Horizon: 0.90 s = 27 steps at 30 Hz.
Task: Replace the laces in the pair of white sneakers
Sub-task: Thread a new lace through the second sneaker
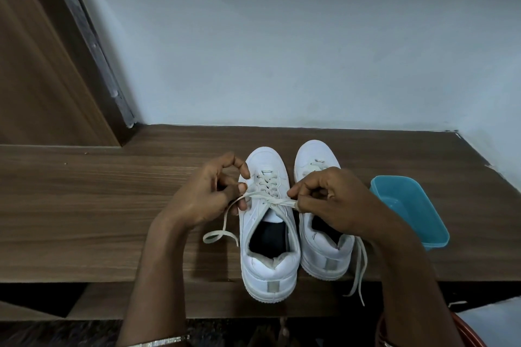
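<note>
Two white sneakers stand side by side on the wooden table, toes toward the wall. The left sneaker is laced with an off-white lace crossed over at the top eyelets. My left hand pinches the lace's left end, whose loose tail curls on the table beside the shoe. My right hand pinches the lace's right end and covers much of the right sneaker. Another lace end hangs over the table's front edge by the right shoe's heel.
A blue plastic container sits just right of the shoes, close to my right wrist. A pale wall rises behind the table and a wooden door frame stands at the left. A lower wooden shelf runs under the front edge.
</note>
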Available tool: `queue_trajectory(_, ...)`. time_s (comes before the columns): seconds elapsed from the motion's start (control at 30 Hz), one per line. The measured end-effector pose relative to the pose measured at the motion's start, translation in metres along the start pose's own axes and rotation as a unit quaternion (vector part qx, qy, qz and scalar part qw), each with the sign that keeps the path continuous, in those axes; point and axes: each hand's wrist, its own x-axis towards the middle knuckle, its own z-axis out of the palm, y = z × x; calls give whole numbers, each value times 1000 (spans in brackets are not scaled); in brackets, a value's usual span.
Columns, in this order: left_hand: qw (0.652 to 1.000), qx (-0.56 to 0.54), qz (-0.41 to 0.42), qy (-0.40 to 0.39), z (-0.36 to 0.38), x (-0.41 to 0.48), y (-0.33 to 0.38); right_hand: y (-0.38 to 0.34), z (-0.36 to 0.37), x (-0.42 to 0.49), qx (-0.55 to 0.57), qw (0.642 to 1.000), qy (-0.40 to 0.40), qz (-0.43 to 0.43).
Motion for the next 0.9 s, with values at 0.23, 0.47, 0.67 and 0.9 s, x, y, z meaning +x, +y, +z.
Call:
queue_trajectory(0.23,999,44,5,16,-2,-1,-4,1,2,-2,3,1000,-10,13)
queue_trajectory(0.47,998,58,0,21,-2,1,-9,5,5,0,-5,1000,-3,26)
queue_trajectory(0.67,998,66,-7,24,-2,1,-12,6,6,0,0,1000,2,24)
queue_trajectory(0.9,997,55,-27,42,-1,0,-6,7,0,-5,73,995,-36,57)
